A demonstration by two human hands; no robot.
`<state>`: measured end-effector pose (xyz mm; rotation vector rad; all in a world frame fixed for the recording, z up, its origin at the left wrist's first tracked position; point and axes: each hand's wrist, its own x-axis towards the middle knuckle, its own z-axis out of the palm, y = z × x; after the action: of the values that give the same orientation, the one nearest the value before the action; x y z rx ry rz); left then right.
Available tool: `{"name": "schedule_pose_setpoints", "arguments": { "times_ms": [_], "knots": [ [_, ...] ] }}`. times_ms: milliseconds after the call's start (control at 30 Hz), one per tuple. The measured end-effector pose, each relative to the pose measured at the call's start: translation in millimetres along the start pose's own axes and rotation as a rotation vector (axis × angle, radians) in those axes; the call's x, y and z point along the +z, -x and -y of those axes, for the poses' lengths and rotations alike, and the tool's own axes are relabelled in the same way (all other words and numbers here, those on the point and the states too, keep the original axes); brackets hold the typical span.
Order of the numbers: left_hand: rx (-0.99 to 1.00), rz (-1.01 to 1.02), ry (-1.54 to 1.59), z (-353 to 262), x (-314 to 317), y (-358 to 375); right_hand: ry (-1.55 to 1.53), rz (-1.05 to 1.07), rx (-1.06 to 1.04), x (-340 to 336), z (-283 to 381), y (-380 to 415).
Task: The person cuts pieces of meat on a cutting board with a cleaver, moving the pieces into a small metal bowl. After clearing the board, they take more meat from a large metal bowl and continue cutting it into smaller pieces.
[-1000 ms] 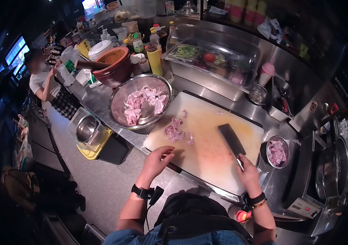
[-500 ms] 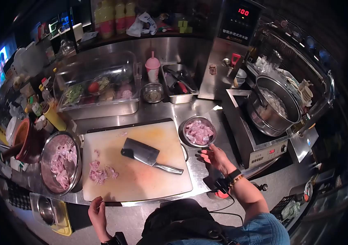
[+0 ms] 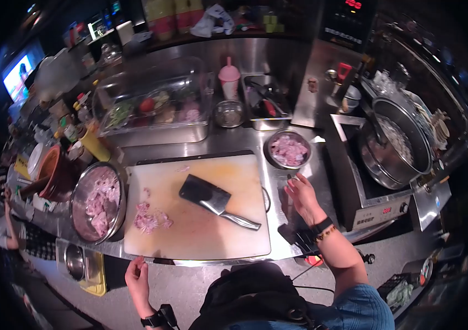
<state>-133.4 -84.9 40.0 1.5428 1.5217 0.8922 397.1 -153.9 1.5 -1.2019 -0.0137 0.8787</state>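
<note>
My right hand [image 3: 303,198] hovers just in front of a small steel bowl [image 3: 271,158] of cut pink raw meat [image 3: 289,150], its fingers apart and nothing held. Down by the front edge of the white cutting board [image 3: 217,236], my left hand [image 3: 137,276] hangs with fingers curled together and no object showing in it. On the board lies a cleaver [image 3: 205,193], handle towards the lower right. Small scraps of meat [image 3: 148,219] sit at the board's left. A larger steel bowl [image 3: 79,220] with more raw meat [image 3: 102,199] stands beside the board.
A steel pot [image 3: 379,168] stands on an induction cooker [image 3: 363,209] at right. Behind the board are a lidded clear food container [image 3: 154,135], a pink cup [image 3: 229,77] and a steel tray [image 3: 269,124]. Bottles and a brown mortar [image 3: 58,170] fill the left. Another person [image 3: 11,236] shows there.
The whole view has shifted, with the counter now further right and higher. My right hand is slightly further from the small bowl. Part of another person has appeared at the left.
</note>
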Motion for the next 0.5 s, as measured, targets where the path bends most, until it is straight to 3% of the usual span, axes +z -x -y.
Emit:
{"name": "schedule_pose_setpoints", "arguments": {
  "times_ms": [67,167,333,467,500],
  "knots": [
    [0.01,-0.03,0.006,-8,-4,-1,0.051,0.171,0.048,3,3,20],
    [0.037,-0.055,0.064,-10,-1,-11,0.371,0.193,-0.167,-6,0,11],
    [0.026,0.031,-0.038,-22,5,-16,0.434,-0.142,-0.208,-19,36,-60],
    [0.055,0.017,0.042,9,4,-16,0.654,-0.165,-0.131,-33,50,-102],
    [0.048,0.007,-0.075,7,2,-15,1.046,-0.147,-0.438,-48,49,-119]
  ]
}}
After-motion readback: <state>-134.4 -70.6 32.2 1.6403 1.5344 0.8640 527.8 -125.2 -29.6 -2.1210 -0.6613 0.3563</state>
